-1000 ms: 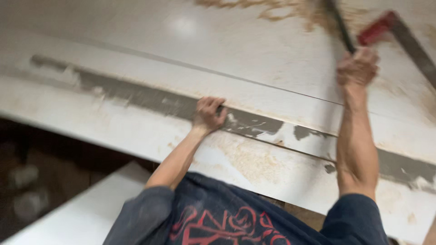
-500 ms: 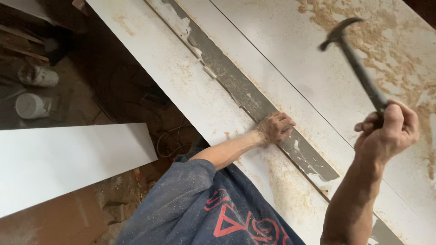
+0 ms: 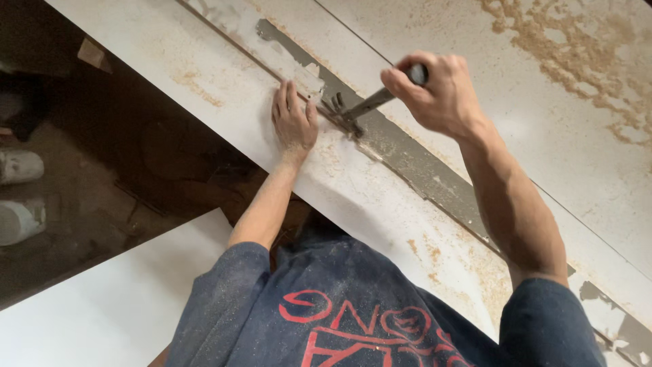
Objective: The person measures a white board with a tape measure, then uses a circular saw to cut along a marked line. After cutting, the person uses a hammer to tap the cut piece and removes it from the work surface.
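My right hand (image 3: 435, 92) grips the handle of a claw hammer (image 3: 360, 110). Its head rests on the grey strip (image 3: 407, 160) that runs between two white panels, just right of my left hand. My left hand (image 3: 294, 119) lies flat, fingers together, on the lower white panel (image 3: 204, 75) beside the hammer head. It holds nothing that I can see. Sawdust covers parts of both panels.
A second white board (image 3: 102, 306) lies lower left over a dark floor. Two pale round containers (image 3: 20, 194) sit at the left edge. The upper white panel (image 3: 543, 88) carries heaps of sawdust at top right.
The hammer was raised high on the right; it has now come down onto the grey strip beside my left hand. The camera view has shifted and moved closer.
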